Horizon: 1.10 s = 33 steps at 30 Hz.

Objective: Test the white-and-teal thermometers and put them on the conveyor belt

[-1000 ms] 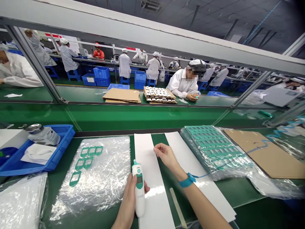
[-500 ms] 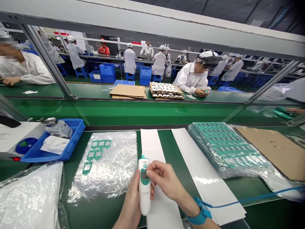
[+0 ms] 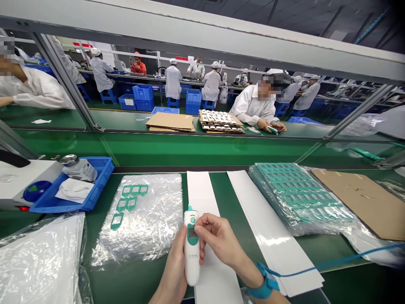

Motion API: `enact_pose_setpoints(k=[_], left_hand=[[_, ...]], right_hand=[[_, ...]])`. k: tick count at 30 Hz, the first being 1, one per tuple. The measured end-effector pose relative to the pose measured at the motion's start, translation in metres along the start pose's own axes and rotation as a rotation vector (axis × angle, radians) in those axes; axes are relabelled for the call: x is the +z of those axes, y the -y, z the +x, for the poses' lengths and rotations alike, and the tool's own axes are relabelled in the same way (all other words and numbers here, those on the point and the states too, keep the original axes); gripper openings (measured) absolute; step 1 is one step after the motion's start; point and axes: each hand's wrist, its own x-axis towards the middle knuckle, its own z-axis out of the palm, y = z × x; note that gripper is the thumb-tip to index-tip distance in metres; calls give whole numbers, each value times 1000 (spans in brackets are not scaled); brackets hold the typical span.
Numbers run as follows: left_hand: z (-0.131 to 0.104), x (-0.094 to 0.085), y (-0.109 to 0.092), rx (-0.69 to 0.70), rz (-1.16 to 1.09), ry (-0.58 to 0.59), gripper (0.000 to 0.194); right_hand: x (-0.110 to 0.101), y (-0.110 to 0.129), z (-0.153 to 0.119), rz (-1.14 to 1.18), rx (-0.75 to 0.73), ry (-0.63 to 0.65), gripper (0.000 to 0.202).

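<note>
I am holding the white handheld device (image 3: 191, 267) in the closed left grip (image 3: 175, 264), its green tip pointing away. I am placing the fingertips of the right grip (image 3: 222, 241) at the right edge of the display (image 3: 191, 232); I cannot tell whether they are pinching anything. I am judging this as fine fingertip work, calling for a steady left grip and light pressure. The casing is showing a smooth, tapered, rounded form. Beneath the grips, a glossy white strip (image 3: 201, 188) is lying flat on the dark green desk (image 3: 221, 190). Left of the left grip, crinkled clear plastic (image 3: 139, 236) is carrying thin, rounded green frames (image 3: 117, 221). Beyond and right of the right grip, film-wrapped green parts (image 3: 294, 185) are lying in rows beside matt brown cardboard (image 3: 363, 198).
</note>
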Motion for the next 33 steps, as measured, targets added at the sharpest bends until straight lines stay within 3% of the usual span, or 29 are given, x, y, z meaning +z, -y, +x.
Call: enact_pose_setpoints(k=[25,33], left_hand=[[0,-1,0,3,-46,-15,53],[-2,-1,1,16,-4,-6,55]], right_hand=[[1,-3,1,42,-17,34,35],[5,-1,0,-50,-10,-7,37]])
